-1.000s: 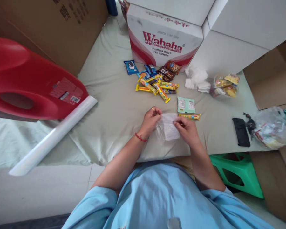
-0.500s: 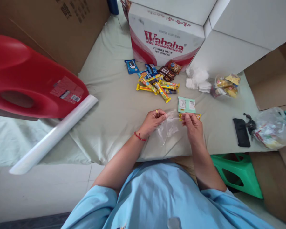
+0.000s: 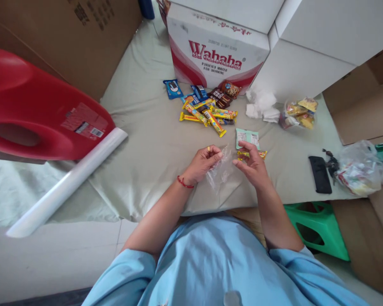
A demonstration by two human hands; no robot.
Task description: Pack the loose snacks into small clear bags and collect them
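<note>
My left hand (image 3: pixel 203 163) pinches the top edge of a small clear plastic bag (image 3: pixel 221 173), which hangs crumpled above the pale green cloth (image 3: pixel 147 140). On the bag's other side my right hand (image 3: pixel 252 165) has its fingers curled, with the fingertips at the bag's edge. A yellow snack bar (image 3: pixel 260 154) lies just beyond my right hand, and a mint-green packet (image 3: pixel 247 137) lies a little farther. A pile of yellow bars and blue and brown snack packets (image 3: pixel 207 108) sits farther back, in front of a Wahaha carton (image 3: pixel 215 55).
A red plastic stool (image 3: pixel 35 110) and a white roll (image 3: pixel 67 182) lie at left. Crumpled white tissue (image 3: pixel 261 104), a clear bag of snacks (image 3: pixel 298 112), a black phone (image 3: pixel 319 180) and a filled plastic bag (image 3: pixel 359 170) are at right. A green stool (image 3: pixel 319 229) stands below the table edge.
The bag, held flat between both hands a second ago, now hangs crumpled from my left hand. My right hand shifted up along the bag's edge toward the yellow bar.
</note>
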